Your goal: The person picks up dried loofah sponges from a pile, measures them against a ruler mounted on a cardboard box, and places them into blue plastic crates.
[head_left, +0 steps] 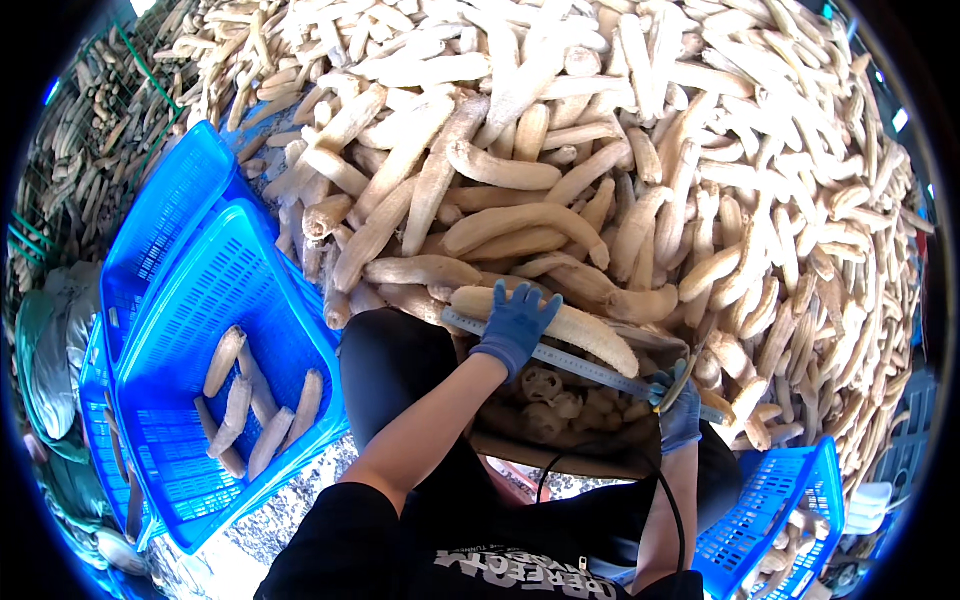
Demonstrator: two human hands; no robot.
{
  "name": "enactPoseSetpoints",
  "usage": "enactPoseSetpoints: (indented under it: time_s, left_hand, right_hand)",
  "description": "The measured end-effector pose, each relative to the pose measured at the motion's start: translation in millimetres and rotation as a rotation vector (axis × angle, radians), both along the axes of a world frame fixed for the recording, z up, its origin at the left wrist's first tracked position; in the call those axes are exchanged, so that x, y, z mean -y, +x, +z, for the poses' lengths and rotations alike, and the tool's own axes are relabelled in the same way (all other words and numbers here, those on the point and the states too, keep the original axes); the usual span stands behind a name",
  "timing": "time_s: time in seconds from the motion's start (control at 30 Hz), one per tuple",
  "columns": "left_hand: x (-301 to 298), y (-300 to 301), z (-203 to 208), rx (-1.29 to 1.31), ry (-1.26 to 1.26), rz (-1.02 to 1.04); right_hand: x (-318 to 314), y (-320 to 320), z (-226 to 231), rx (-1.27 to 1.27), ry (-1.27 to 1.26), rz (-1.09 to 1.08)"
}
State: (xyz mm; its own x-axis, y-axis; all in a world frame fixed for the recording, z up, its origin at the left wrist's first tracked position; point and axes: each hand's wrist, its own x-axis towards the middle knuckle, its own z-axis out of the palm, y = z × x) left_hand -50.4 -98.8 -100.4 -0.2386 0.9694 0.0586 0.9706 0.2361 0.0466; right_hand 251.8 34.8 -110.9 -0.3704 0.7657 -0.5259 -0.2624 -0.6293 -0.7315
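Note:
My left hand [517, 325], in a blue glove, curls over a long, pale tan dried loofah [590, 335]. A long silver ruler [575, 365] lies along the loofah's near side, passing under that hand. At the ruler's right part is my right hand [680, 412], gloved in blue and closed around a slim knife-like tool [678, 384]; its exact kind is unclear. Below the ruler, between my knees, an open container [560, 458] holds short, pale cut ends [545, 415], some ring-shaped.
A large heap of loofahs [520, 215] rises in front and to the right. Stacked blue baskets [270, 225] stand at left, the top one holding several loofahs [235, 415]. Another blue basket [745, 520] with pieces sits at lower right. A dark cord [680, 520] runs beside my right forearm.

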Motion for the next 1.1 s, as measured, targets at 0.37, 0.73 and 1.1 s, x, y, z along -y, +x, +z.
enactPoseSetpoints:
  time_s: [0.37, 0.73, 1.1]
  left_hand:
    - [-2.8, -13.6, -23.7, -0.022, -0.027, -0.01]
    - [0.1, -11.3, -9.2, 0.017, -0.045, -0.042]
    - [4.5, -11.4, 7.7, 0.05, -0.088, -0.09]
  right_hand:
    - [11.5, -9.6, 12.4, 0.126, 0.078, -0.024]
    - [17.3, -15.7, 33.3, 0.212, 0.114, -0.023]
    - [23.3, -17.3, 37.6, 0.21, 0.125, -0.002]
